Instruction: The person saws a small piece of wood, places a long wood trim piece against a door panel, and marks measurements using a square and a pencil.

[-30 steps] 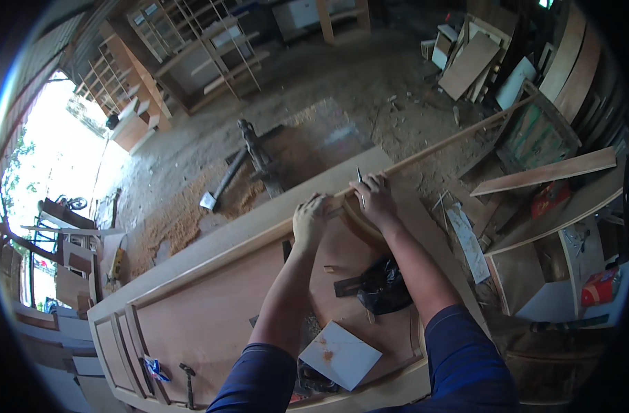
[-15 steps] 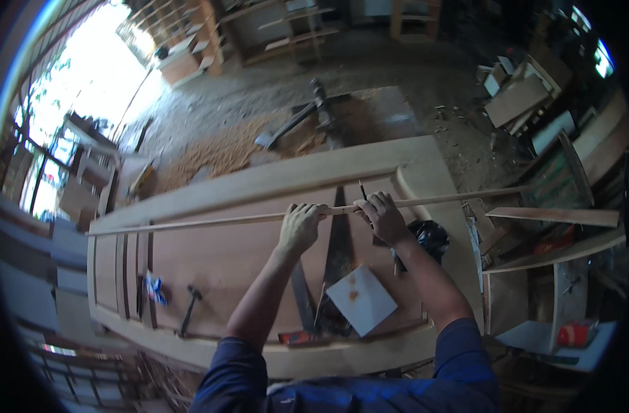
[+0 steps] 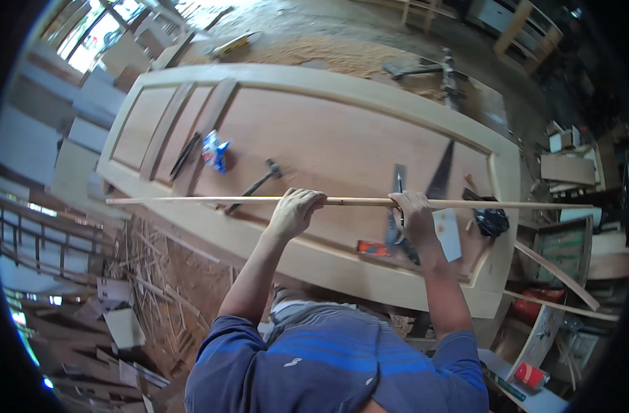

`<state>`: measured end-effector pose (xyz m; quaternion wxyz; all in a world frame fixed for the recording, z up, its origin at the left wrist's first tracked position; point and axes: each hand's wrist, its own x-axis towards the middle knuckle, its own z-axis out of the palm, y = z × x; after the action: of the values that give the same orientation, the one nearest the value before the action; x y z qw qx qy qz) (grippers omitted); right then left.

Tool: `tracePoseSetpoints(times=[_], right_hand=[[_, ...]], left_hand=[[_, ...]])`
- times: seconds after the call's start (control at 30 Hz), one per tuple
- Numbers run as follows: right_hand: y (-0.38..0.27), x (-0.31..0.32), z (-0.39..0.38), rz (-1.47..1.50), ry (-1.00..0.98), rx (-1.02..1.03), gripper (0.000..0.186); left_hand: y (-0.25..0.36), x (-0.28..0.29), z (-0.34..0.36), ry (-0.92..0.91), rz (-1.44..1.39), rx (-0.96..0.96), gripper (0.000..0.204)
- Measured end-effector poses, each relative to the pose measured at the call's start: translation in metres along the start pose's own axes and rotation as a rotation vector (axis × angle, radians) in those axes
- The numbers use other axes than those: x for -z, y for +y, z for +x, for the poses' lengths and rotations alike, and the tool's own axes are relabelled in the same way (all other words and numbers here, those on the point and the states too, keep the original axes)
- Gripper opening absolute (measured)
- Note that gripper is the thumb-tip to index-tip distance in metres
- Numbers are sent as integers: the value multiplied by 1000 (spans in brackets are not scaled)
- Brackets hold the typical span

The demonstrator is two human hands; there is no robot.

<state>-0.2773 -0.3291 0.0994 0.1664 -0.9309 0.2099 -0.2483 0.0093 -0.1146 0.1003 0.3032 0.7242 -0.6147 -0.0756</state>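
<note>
A long thin wooden strip (image 3: 359, 202) stretches crosswise in front of me, held up over a large panelled wooden door (image 3: 328, 89). My left hand (image 3: 297, 212) is closed around it left of its middle. My right hand (image 3: 414, 210) grips it further right, with a pencil (image 3: 399, 182) sticking up between the fingers. Beneath the strip on the door lie a hammer (image 3: 254, 186), a handsaw (image 3: 441, 172) and a white square sheet (image 3: 448, 234). My right forearm partly covers the sheet. A red-and-black object (image 3: 374, 248) lies near the door's front edge.
A crumpled blue-and-white packet (image 3: 215, 151) and a black plastic bag (image 3: 492, 221) rest on the door. Wood scraps (image 3: 166, 275) litter the floor at left. Stacked boards (image 3: 32, 131) stand at far left. A red can (image 3: 531, 376) sits at lower right. Sawdust (image 3: 328, 55) lies beyond the door.
My view has turned and tipped lower, showing more of the floor and my shirt. The strip, still in both hands, has come nearer the door's front edge, and my hands are further apart.
</note>
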Motion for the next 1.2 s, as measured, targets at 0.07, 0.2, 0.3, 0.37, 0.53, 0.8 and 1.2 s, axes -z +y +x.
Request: tracePoseSetpoints(times=[0.07,0.2,0.3,0.37,0.53,0.8,1.2], right_hand=[[-42,-24,2,37,-46,-9,31],[-114,-78,5,117,-137,10,31],[-165,-121,3,211,-209,-29,25],[-194,-150,4,232,-228,-49,23],[-243,-208,-3,217,-216,-123,19],[-269,-259,-15,77,-62,-26,25],[-238,-206,-77,-15,76,-252,32]], left_hand=[[-26,21,-38,31,-7,-12,17],[-80,64,-114,41,9,106,18],[-121,87,-160,6,16,188,16],[-147,101,-183,-6,15,220,16],[-201,123,-212,-56,19,218,15],[-253,119,-233,60,89,140,16],[-258,93,-223,0,80,-5,23]])
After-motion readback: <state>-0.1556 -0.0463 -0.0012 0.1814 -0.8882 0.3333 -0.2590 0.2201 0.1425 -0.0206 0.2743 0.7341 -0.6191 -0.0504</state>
